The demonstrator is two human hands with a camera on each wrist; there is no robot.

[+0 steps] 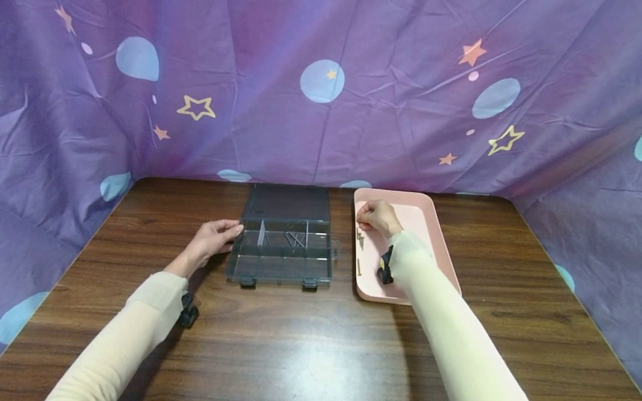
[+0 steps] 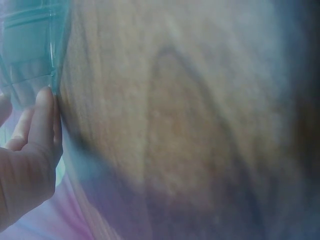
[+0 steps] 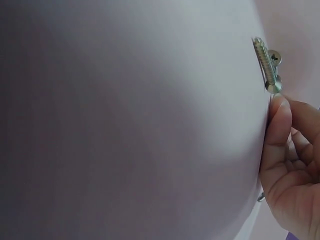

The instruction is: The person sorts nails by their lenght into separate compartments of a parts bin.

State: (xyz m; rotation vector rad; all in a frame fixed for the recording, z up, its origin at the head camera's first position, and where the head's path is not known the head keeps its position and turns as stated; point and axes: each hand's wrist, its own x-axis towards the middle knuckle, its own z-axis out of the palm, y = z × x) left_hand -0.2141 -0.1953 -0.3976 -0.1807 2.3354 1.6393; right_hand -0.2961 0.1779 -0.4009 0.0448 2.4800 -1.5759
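Two hands are at work on one wooden table (image 1: 301, 334). Left hand (image 1: 213, 238), fingers nearly straight and relaxed, rests its fingertips (image 2: 44, 107) against the left wall of the box (image 1: 281, 253) and holds nothing. Right hand (image 1: 377, 216), fingers curled, lies inside the tray (image 1: 441, 239) near its far left corner; in the right wrist view a fingertip (image 3: 280, 112) sits just beside the head of a screw (image 3: 266, 65), but whether the screw is pinched cannot be told.

One clear grey box stands at the table's middle, its lid (image 1: 287, 203) folded back flat, two latches (image 1: 278, 284) on the near edge. Its far row is split by two upright dividers (image 1: 261, 233); several long thin nails (image 1: 296, 239) lie in the middle cell, too fine to count.

One pink tray lies just to the right of the box, not touching it. Two screws show in the right wrist view, lying together; the head view shows a few more small fasteners (image 1: 359, 266) along the tray's left side, number uncertain.

A purple cloth (image 1: 321, 111) printed with stars and discs hangs behind and beside the table.
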